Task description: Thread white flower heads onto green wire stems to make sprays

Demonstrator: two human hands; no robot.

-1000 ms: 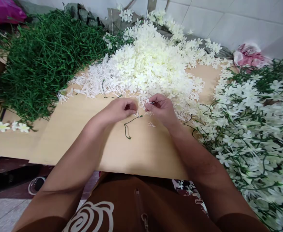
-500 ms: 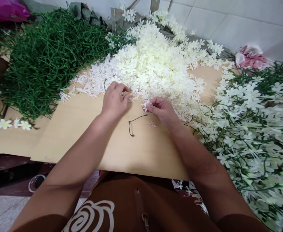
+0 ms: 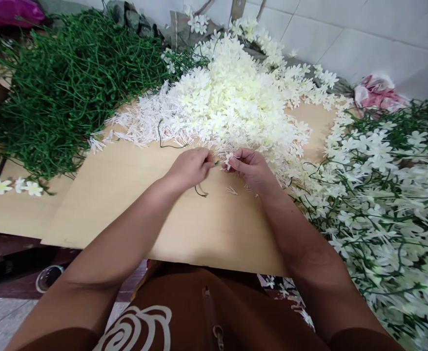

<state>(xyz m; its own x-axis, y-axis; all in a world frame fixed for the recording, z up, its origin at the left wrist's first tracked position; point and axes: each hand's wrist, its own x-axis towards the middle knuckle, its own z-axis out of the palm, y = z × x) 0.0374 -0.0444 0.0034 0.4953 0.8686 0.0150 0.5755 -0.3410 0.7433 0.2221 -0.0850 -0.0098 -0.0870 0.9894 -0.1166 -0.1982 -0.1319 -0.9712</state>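
Note:
My left hand (image 3: 191, 168) and my right hand (image 3: 252, 168) meet over a pale wooden board (image 3: 133, 204), fingers pinched. The left one grips the end of a thin green stem (image 3: 201, 191) that curls down onto the board. Between the right thumb and fingers sits a small white flower (image 3: 229, 159), held close to the stem's tip. Just beyond both hands lies a big heap of loose white flowers (image 3: 228, 97). One loose white stamen piece (image 3: 231, 189) rests on the board under my right wrist.
A mound of bare green stems (image 3: 63, 83) fills the back left. Finished green sprigs with white flowers (image 3: 385, 195) pile up along the right. Three single flowers (image 3: 14, 186) lie at the far left. A pink bag (image 3: 377, 92) sits by the tiled wall.
My left hand reached up into the edge of the flower heap, then came back to the stem and took its end. The right hand stayed put, holding its flower.

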